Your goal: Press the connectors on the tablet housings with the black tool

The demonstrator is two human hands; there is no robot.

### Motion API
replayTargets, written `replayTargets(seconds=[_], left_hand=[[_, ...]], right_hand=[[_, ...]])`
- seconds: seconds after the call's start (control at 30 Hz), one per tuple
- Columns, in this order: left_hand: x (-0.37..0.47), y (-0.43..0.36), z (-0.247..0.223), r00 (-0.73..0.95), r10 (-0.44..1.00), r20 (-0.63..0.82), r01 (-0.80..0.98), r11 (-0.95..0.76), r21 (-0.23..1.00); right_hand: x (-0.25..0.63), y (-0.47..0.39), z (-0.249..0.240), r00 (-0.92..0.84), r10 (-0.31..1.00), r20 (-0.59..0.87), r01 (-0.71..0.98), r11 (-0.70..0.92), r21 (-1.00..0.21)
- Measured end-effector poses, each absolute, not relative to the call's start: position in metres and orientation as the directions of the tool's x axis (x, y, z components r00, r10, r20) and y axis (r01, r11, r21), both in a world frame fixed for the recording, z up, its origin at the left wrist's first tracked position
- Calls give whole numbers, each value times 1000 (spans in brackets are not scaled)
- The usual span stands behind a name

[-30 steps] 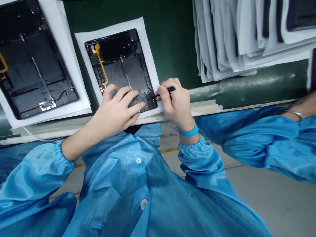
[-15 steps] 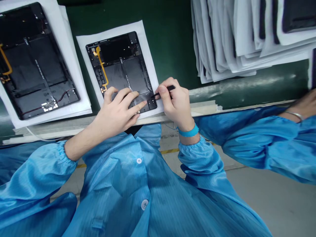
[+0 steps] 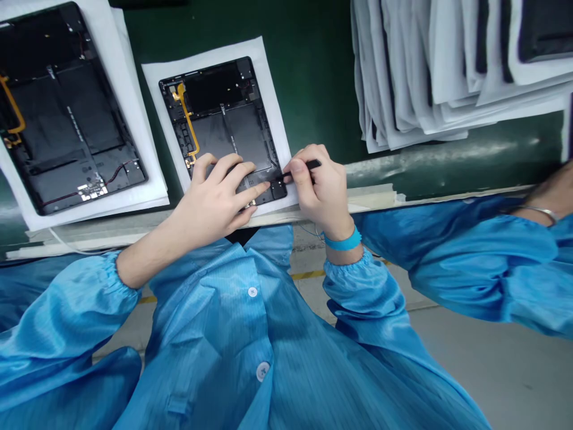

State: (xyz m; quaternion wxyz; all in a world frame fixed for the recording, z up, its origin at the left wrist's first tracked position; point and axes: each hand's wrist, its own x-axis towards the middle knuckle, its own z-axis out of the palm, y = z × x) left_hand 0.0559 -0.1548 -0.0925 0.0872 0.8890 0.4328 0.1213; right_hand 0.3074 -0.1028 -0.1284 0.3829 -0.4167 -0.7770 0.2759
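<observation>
An opened black tablet housing point(image 3: 208, 128) with an orange flex cable lies on a white sheet point(image 3: 271, 95) in the middle of the table. My left hand point(image 3: 217, 194) rests over its lower edge with the fingers spread, hiding part of the lower left area. With its thumb and fingers closed, my right hand point(image 3: 320, 188) grips a thin black tool point(image 3: 313, 163) just right of the housing. The tool's tip reaches the housing's lower right corner, close to my left fingertip; exact contact is too small to tell.
A second opened housing point(image 3: 58, 131) lies on white sheets at the left. Layered white sheets point(image 3: 412, 77) with dark devices among them stand at the upper right. Another person's forearm point(image 3: 548, 194) in a blue sleeve is at the right edge. The green table point(image 3: 308, 71) ends near my body.
The view has shifted slightly, so the table items appear a little further right. The tool lies flatter, its tip slightly lower by the housing's corner. My left hand stays spread there.
</observation>
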Motion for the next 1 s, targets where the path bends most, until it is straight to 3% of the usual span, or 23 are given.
replayTargets(seconds=[0.13, 0.3, 0.6, 0.83, 1.0], left_hand=[[53, -156, -96, 606, 786, 118, 739, -612, 282], [53, -156, -97, 615, 777, 135, 744, -629, 226], [58, -158, -92, 601, 785, 150, 757, -619, 211], [46, -158, -95, 582, 802, 135, 743, -592, 313], [39, -162, -93, 611, 776, 158, 730, -629, 266]], right_hand=[[308, -105, -130, -335, 862, 380, 432, 499, -751], [307, -104, -130, -384, 818, 429, 434, 569, -698], [305, -103, -127, -425, 814, 396, 463, 572, -677], [304, -106, -125, -358, 853, 380, 427, 511, -746], [295, -116, -122, -375, 880, 291, 398, 436, -807]])
